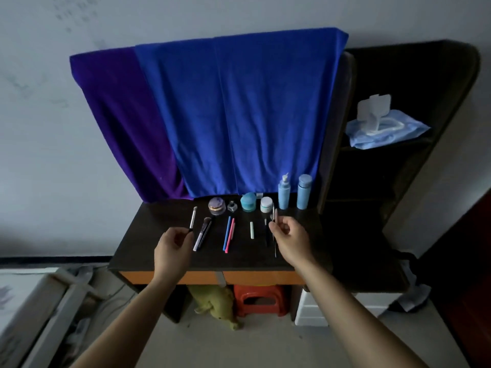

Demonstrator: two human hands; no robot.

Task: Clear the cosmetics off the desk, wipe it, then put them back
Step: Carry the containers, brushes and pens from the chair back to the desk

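Note:
Cosmetics lie on a dark desk point(148, 248). My left hand point(172, 248) pinches the black end of a small makeup brush point(193, 218), which points away from me. My right hand point(289, 240) holds thin pencil-like tools point(274, 215) upright between its fingers. Between the hands lie a larger brush point(203, 233), a blue and a pink stick point(229, 235) and a small white stick point(252, 230). Along the back stand a round compact point(215, 205), a small glass bottle point(232, 206), a teal jar point(248, 201), a white jar point(266, 204) and two blue bottles point(293, 193).
A blue and purple cloth point(225, 110) hangs behind the desk. A dark shelf at right holds a wet-wipe pack point(382, 126). Under the desk are a red stool point(261, 300), a yellow plush toy point(215, 301) and a white box point(313, 309).

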